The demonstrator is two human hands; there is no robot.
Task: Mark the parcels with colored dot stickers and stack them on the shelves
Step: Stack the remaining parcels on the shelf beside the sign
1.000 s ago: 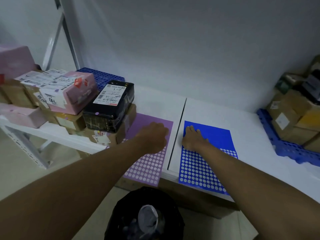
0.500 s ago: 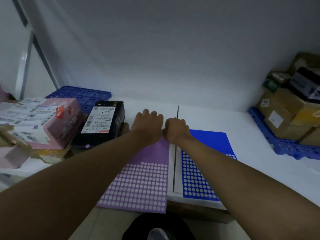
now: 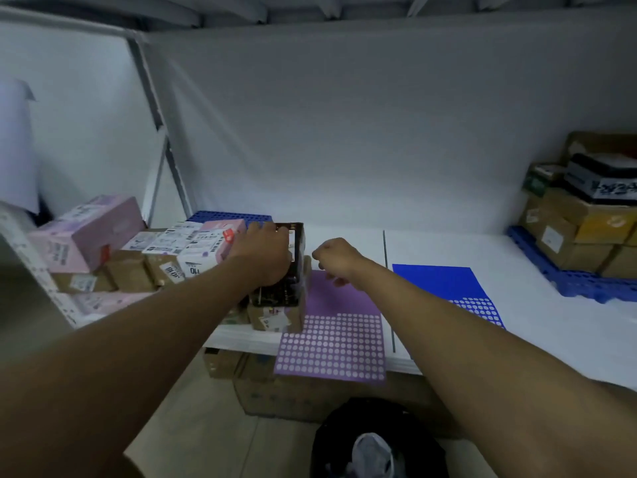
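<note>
My left hand point(image 3: 265, 253) grips the black parcel point(image 3: 293, 291) from above, fingers curled over its far top edge. The parcel stands tipped on its side on brown boxes at the shelf's left. My right hand point(image 3: 336, 258) hovers just right of it, above the bare top of the purple dot-sticker sheet point(image 3: 334, 339). Its fingers are curled downward; no sticker shows between them. The blue dot-sticker sheet point(image 3: 444, 281) lies flat further right, partly under my right forearm.
Pink and brown labelled parcels point(image 3: 165, 250) are piled at the left on a blue pallet point(image 3: 224, 215). More boxes point(image 3: 586, 229) sit on a blue pallet point(image 3: 586, 286) at the right. Cardboard boxes point(image 3: 310, 391) and a black-bagged bin point(image 3: 372, 443) stand below the white shelf point(image 3: 482, 250).
Both hands left the top of the purple sheet. My left hand moved left onto the black parcel and tipped it up; my right hand lifted off the sheet.
</note>
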